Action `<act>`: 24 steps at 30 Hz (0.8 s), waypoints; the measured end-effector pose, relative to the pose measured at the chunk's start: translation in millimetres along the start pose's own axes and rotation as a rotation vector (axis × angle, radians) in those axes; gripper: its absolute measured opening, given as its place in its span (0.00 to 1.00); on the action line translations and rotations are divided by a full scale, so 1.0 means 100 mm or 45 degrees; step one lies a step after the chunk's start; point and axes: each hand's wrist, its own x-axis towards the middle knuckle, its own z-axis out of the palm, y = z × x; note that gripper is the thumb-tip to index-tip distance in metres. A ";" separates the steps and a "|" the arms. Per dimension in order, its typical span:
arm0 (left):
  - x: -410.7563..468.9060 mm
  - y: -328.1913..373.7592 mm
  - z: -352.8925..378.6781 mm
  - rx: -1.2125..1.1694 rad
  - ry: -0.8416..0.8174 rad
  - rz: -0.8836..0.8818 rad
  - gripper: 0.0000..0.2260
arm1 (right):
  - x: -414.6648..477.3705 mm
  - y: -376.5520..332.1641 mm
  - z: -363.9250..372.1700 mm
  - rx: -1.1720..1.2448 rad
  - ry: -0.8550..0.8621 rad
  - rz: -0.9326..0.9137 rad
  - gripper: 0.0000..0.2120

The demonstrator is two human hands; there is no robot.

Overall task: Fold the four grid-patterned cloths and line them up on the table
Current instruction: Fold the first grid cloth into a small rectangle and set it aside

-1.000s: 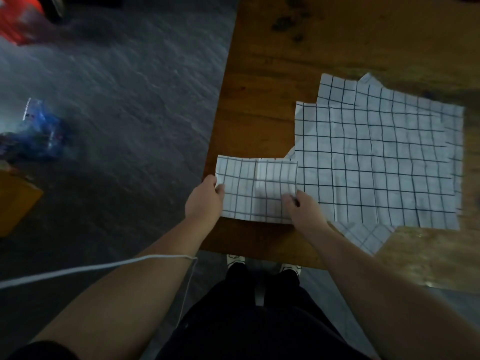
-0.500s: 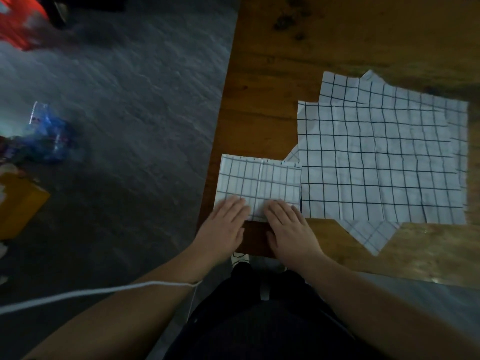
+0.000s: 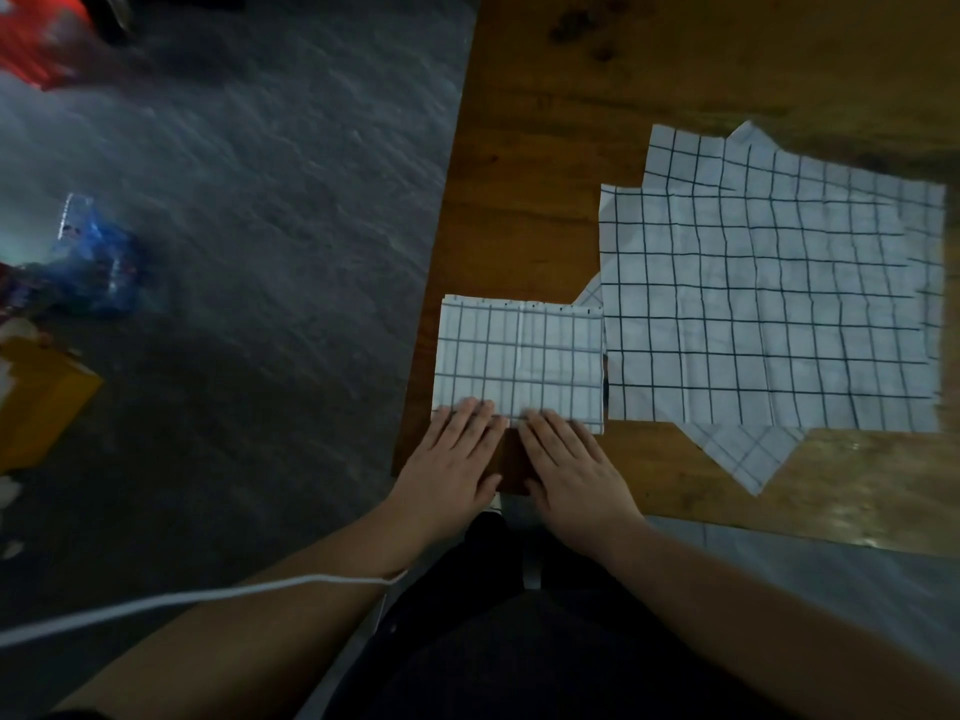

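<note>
A folded white cloth with a dark grid (image 3: 519, 361) lies at the near left corner of the wooden table (image 3: 545, 174). My left hand (image 3: 452, 459) and my right hand (image 3: 571, 465) lie flat side by side, their straight fingertips pressing on the folded cloth's near edge. To the right, a pile of unfolded grid cloths (image 3: 763, 314) is spread flat, overlapping one another; corners of lower cloths stick out at the back and at the front (image 3: 748, 459).
The table's left edge runs just left of the folded cloth, with grey floor (image 3: 260, 252) beyond. On the floor lie a blue plastic bag (image 3: 93, 262), a yellow box (image 3: 36, 402) and something red (image 3: 36, 39). A white cord (image 3: 182, 597) crosses my left forearm.
One second ago my hands held the folded cloth at its left and right sides. They came together at its near edge and now press it flat.
</note>
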 end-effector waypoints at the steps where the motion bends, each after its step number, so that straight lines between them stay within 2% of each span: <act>1: 0.00 -0.02 0.01 0.014 -0.015 0.005 0.32 | 0.00 0.00 -0.01 -0.009 0.000 0.004 0.32; 11: -0.09 -0.23 0.02 0.056 -0.021 0.025 0.30 | -0.13 0.17 0.05 0.015 -0.001 0.122 0.33; 15: -0.24 -0.38 0.01 0.035 -0.031 -0.051 0.29 | -0.36 0.38 0.12 -0.016 0.004 0.229 0.34; 18: -0.21 -0.26 -0.06 -0.038 0.007 -0.110 0.30 | -0.32 0.25 0.05 0.019 0.048 0.272 0.33; 21: -0.04 0.04 -0.07 -0.041 0.016 -0.019 0.31 | -0.12 -0.03 -0.05 0.091 0.100 0.165 0.32; 24: 0.06 0.18 -0.02 -0.049 -0.009 -0.031 0.32 | 0.00 -0.11 -0.02 0.084 0.026 0.069 0.33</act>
